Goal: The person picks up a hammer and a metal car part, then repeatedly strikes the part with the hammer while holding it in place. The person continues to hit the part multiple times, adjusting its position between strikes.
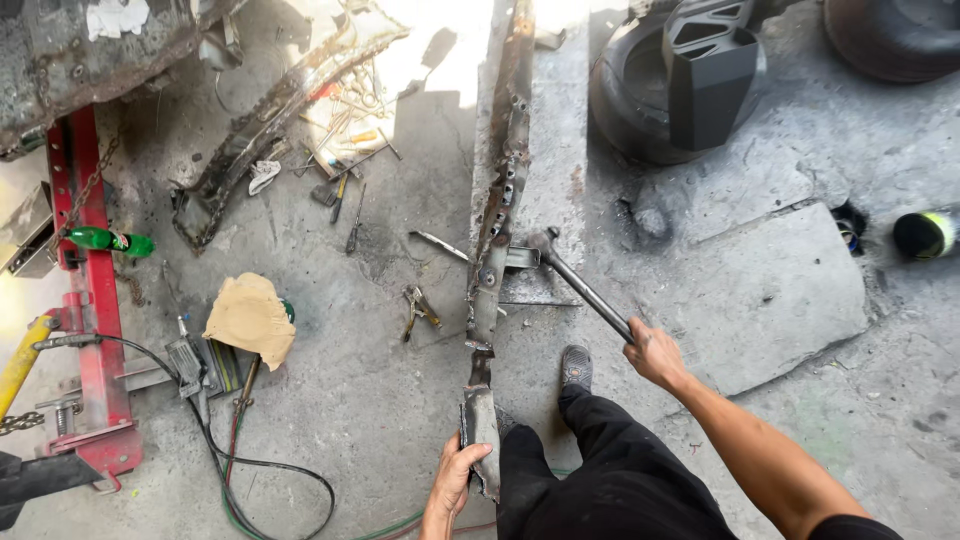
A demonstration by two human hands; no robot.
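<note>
Left hand (456, 478) grips the near end of a long rusted metal beam (497, 215), fingers curled tight round its edge, thumb on top. Beam lies on the concrete floor (380, 400), runs from the hand straight away up the frame, full of holes and torn edges.

Right hand (652, 352) is closed in a fist round the handle end of a long-handled hammer (585, 288), fingers wrapped and pressed together. Hammer head sits right at the beam's right side, about mid-length, touching or just beside it; cannot tell which. A flat metal strip (470, 254) pokes out across the beam at that spot.

Person's foot in a dark shoe (575, 367) stands just right of the beam, between the two hands, black trousers below.

Left of the beam: locking pliers (418, 308) on the floor, scattered hand tools (345, 150), a second bent rusted panel (280, 110), a crumpled piece of cardboard (250, 318), a green bottle (110, 240) against a red steel frame (90, 300), black and green hoses (240, 470). Right, well apart: a tyre (650, 90) with a dark block on it.
</note>
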